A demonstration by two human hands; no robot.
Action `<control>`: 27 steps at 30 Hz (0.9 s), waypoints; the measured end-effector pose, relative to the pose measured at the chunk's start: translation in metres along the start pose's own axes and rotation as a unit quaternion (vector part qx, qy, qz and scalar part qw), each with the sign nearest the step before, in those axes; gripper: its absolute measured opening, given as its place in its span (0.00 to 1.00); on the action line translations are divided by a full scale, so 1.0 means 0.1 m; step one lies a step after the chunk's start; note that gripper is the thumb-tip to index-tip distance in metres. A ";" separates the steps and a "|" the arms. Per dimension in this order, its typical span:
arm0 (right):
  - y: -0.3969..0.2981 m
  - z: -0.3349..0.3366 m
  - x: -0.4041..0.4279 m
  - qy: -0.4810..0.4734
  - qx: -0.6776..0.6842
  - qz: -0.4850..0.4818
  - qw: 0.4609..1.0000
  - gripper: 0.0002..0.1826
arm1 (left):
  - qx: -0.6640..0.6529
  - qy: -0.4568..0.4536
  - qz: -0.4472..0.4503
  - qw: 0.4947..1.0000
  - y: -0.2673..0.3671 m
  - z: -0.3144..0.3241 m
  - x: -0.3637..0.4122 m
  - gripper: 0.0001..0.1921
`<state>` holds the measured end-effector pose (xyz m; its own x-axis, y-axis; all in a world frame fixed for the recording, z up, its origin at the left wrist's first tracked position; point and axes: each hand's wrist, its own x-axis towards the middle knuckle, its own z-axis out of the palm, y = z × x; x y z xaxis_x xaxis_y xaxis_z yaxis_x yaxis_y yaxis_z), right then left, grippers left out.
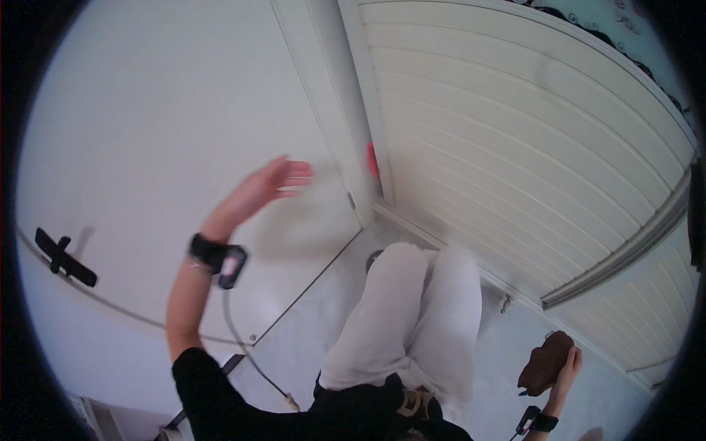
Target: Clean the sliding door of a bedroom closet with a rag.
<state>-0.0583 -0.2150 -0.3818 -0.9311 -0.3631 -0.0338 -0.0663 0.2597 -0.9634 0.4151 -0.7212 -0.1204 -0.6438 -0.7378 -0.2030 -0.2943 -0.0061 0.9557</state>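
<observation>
My left hand (276, 176) is raised in front of the white door (165, 110), fingers apart and holding nothing. A black wristband with a small device (231, 267) sits on that wrist, and a cable hangs from it. Out at the lower right, my right hand (568, 369) grips a brown, soft-looking pouch (546, 364) by its right side. Something small and blue shows at the pouch's lower end. Another black band with a device (528, 420) is on the right wrist.
A black door handle (65, 258) juts from the door at left. Cream slatted panels (496, 138) rise ahead and to the right, with a red object (373, 160) in the corner. A small metal doorstop-like fitting (506, 304) stands by the baseboard. Pale floor (298, 331) surrounds my legs.
</observation>
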 end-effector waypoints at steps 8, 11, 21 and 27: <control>-0.42 0.07 0.00 0.019 -0.060 -0.023 0.998 0.14 | -0.100 0.000 -0.114 0.989 -1.43 0.17 1.87 0.46; -0.70 0.21 -0.10 0.032 -0.078 -0.026 0.996 0.14 | -0.114 -0.001 -0.077 0.991 -1.66 0.00 2.17 0.49; -0.87 0.42 -0.42 0.020 -0.089 -0.019 0.996 0.17 | -0.230 0.064 0.101 0.966 -2.22 -0.40 2.91 0.41; -0.77 0.48 -0.64 0.075 -0.108 0.032 0.991 0.24 | -0.323 0.128 0.075 0.935 -2.30 -0.26 2.94 0.38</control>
<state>0.0238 -0.2551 -0.3181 -0.9776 -0.2072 -0.0378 -0.0655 0.4696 -0.8804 0.3122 -0.9545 -0.3945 -0.4284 -0.9002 -0.0776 0.3275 -0.2348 0.9152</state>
